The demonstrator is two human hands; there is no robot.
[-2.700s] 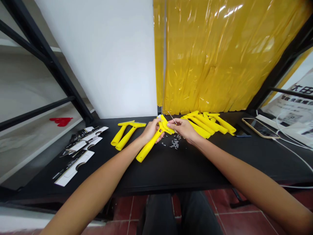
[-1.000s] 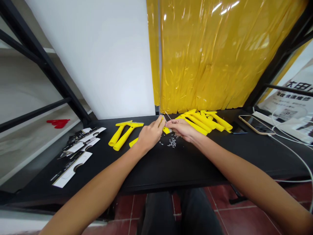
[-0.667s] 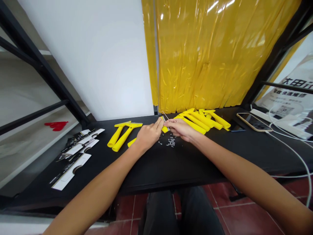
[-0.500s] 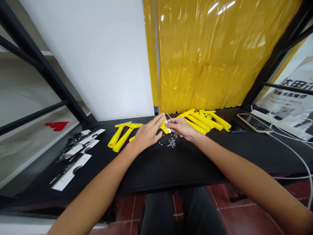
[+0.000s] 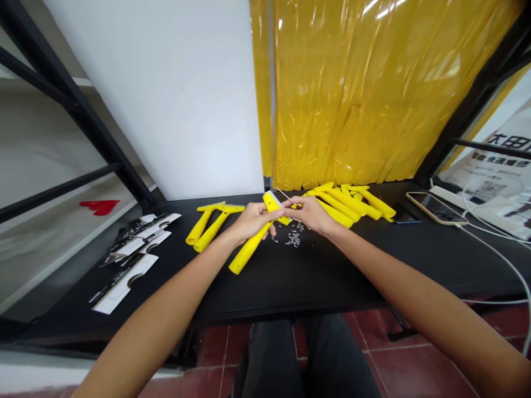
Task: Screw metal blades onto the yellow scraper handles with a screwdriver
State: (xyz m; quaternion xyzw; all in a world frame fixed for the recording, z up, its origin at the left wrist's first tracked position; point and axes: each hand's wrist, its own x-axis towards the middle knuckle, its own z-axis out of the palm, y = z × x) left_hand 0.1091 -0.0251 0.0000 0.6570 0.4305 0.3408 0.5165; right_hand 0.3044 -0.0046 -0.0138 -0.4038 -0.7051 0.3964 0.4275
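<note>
Yellow plastic strip curtains (image 5: 352,99) and a white wall (image 5: 166,99) rise behind a long black counter (image 5: 311,282), with a black metal shelf frame (image 5: 74,99) to the left and dark red floor tiles (image 5: 415,365) below. At far right, a gold-rimmed smartphone (image 5: 435,209) lies near a white power strip (image 5: 452,199). White-and-black cardboard backing cards (image 5: 133,243) lie in a loose, overlapping row at the counter's left. Two yellow T-shaped plastic scrapers (image 5: 211,221) lie left of the hands, and a larger heap of yellow scrapers (image 5: 344,207) lies right of them, near the curtains. Small silver screws (image 5: 293,237) form a scattered cluster just in front of the hands, and none of the scrapers lies on a card.

A third yellow scraper (image 5: 249,249) is held above the counter, its long axis running diagonally: handle end toward the person and left, wide head away and right. The left hand (image 5: 253,220) has its fingers closed around the scraper's neck. The right hand (image 5: 309,214) pinches a slender metal pin (image 5: 284,194), its tip pointing up and away, just beside the scraper's head. Whether a screw is seated there is too small to tell.
</note>
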